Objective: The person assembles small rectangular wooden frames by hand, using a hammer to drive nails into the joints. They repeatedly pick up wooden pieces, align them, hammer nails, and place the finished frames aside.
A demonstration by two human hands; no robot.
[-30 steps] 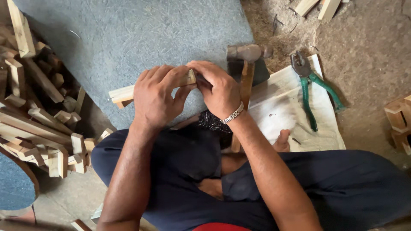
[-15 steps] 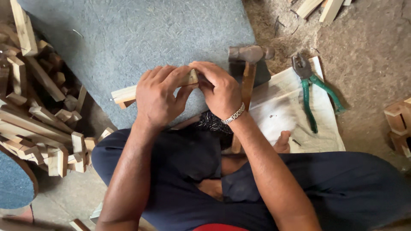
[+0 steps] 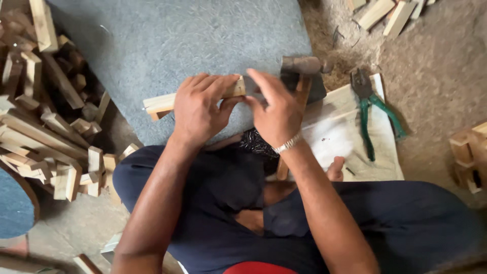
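A pale wooden strip [image 3: 160,103] lies crosswise over the edge of a grey-blue mat [image 3: 193,45]. My left hand [image 3: 200,109] is closed over the middle of the strip. My right hand [image 3: 276,109] pinches the strip's right end with thumb and fingers; whether something small sits between the fingertips is hidden. A bracelet circles my right wrist. Just behind my right hand lies a hammer [image 3: 300,71] with a wooden handle running back toward my legs.
Green-handled pliers [image 3: 368,109] lie on a white sheet [image 3: 340,137] to the right. A heap of wooden offcuts [image 3: 45,127] fills the left side. More wood pieces [image 3: 385,12] lie at top right, and small wooden blocks [image 3: 469,155] at the right edge.
Both hands and the strip have shifted slightly; my right fingers have stretched out more along the strip's right end. The hammer and pliers stay where they were.
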